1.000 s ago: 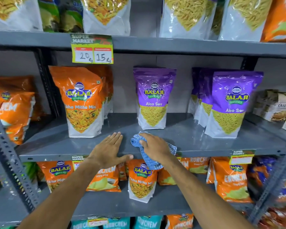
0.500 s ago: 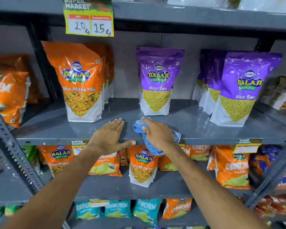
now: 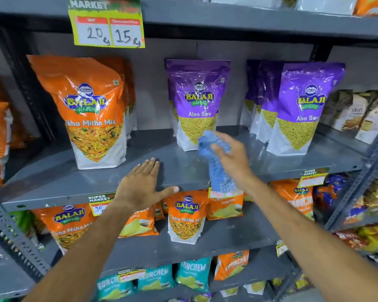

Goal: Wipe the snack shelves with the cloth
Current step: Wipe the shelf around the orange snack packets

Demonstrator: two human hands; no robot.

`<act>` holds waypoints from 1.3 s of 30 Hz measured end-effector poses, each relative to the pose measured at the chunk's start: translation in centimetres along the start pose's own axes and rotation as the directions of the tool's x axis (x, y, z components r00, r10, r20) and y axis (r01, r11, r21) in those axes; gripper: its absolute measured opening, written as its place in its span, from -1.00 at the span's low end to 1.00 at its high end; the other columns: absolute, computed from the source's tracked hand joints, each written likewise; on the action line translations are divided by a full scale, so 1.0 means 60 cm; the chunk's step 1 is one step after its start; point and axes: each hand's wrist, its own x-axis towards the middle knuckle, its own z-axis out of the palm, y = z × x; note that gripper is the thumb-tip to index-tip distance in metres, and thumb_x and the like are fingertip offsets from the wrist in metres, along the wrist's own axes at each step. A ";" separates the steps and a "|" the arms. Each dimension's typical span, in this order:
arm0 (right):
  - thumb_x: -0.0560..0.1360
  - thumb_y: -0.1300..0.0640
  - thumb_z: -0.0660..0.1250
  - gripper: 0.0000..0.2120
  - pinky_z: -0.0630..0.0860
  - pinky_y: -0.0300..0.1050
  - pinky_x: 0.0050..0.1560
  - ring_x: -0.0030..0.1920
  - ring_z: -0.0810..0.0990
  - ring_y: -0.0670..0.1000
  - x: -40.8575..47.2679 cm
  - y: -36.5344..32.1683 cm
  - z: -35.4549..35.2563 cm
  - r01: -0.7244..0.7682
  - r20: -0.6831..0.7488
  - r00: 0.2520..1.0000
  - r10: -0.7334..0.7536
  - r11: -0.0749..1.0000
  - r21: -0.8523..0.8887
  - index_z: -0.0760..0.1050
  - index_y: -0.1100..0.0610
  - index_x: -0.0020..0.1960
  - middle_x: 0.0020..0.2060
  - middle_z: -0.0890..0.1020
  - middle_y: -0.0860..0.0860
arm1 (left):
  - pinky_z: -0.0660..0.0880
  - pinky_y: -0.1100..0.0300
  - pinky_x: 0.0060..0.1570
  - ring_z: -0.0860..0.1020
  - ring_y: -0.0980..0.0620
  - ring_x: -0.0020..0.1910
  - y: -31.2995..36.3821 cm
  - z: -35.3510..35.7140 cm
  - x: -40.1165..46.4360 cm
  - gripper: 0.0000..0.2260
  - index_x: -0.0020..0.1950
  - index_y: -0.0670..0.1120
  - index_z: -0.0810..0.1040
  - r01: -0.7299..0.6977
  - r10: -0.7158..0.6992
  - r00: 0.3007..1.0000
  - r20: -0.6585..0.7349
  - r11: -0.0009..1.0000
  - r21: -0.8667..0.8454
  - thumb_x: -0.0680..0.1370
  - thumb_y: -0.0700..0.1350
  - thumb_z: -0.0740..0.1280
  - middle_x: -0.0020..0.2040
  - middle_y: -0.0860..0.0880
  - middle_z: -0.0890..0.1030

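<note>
A grey metal shelf [image 3: 52, 184] runs across the middle of the view. My left hand [image 3: 140, 186] lies flat and spread on its front edge, thumb over the lip. My right hand [image 3: 231, 158] is raised just above the shelf and grips a blue checked cloth [image 3: 216, 162], which hangs down blurred in front of the shelf edge. The cloth's upper end overlaps the bottom of a purple Aloo Sev bag [image 3: 198, 103].
An orange Tikha Mitha Mix bag [image 3: 90, 110] stands left, several purple Aloo Sev bags [image 3: 301, 110] right, oat packs [image 3: 358, 112] far right. A price tag [image 3: 107, 25] hangs from the upper shelf. Lower shelves [image 3: 227, 234] hold orange and teal snack bags. Perforated uprights [image 3: 11, 236] flank the unit.
My right hand has lifted the cloth off the shelf surface and swung it up and right; it now dangles. The left hand stays flat on the shelf. The camera has moved closer.
</note>
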 end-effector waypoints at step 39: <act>0.64 0.00 0.17 -0.65 0.45 0.06 0.28 0.33 0.51 0.30 0.189 0.179 -0.072 -0.042 0.239 0.922 0.303 0.694 -0.718 0.49 0.04 0.38 0.36 0.55 0.22 | -0.11 0.16 0.64 -0.03 0.11 0.69 0.012 -0.011 -0.004 0.05 0.73 -0.01 -0.08 0.066 -0.066 0.997 0.038 0.998 0.026 0.45 0.66 -0.07 0.73 0.06 -0.03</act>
